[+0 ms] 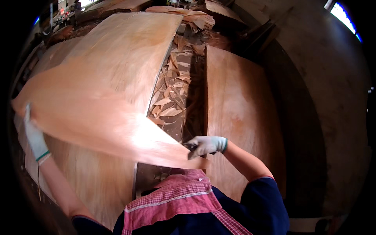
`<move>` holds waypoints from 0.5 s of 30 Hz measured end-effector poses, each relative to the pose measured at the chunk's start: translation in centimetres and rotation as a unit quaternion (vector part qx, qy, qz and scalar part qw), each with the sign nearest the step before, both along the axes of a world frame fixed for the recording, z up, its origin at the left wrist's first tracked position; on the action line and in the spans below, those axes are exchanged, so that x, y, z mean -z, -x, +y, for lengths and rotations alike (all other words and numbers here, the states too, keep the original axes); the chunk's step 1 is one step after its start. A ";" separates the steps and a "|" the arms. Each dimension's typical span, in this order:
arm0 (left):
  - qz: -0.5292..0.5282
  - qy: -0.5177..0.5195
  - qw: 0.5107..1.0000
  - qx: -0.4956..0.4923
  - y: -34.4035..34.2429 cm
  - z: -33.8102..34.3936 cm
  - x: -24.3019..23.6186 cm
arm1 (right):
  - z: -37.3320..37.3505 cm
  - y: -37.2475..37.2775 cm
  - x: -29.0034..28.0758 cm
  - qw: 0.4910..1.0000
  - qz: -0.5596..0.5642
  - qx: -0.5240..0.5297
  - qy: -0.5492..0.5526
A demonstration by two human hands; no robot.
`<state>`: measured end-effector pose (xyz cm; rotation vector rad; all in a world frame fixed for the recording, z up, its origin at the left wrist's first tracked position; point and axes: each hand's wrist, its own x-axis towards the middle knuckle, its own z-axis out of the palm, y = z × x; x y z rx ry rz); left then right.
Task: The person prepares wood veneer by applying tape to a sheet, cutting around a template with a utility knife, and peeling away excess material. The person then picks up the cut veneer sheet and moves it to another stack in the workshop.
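A thin, pale veneer sheet (90, 113), slightly blurred, is held raised at a slant over the left board stack (113, 47). My left hand (36, 139), in a white glove with a green cuff, grips the sheet's left end, its fingers partly behind it. My right hand (205, 145), gloved alike, is closed around a small dark tool (190, 146) beside the sheet's narrow right end; whether it also grips the sheet I cannot tell.
A second wood stack (244, 102) stands on the right, with veneer scraps (170, 98) strewn in the gap between the stacks. More veneer piles (182, 13) lie at the back. A wall (333, 117) runs along the far right.
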<state>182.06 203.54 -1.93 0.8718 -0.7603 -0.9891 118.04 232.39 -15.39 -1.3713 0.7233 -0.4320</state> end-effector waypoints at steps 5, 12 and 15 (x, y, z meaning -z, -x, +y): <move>-0.090 -0.081 0.986 -0.114 -3.6 2.5 -1.5 | -19.4 0.3 -4.8 0.973 0.209 0.020 0.095; -0.464 -0.095 0.833 -0.285 -5.8 6.8 -1.9 | -49.8 -7.0 -11.4 0.762 0.386 0.018 0.520; -0.044 -0.105 0.963 -0.244 -0.6 4.3 1.4 | -59.2 -8.0 -13.6 0.716 0.432 0.038 0.548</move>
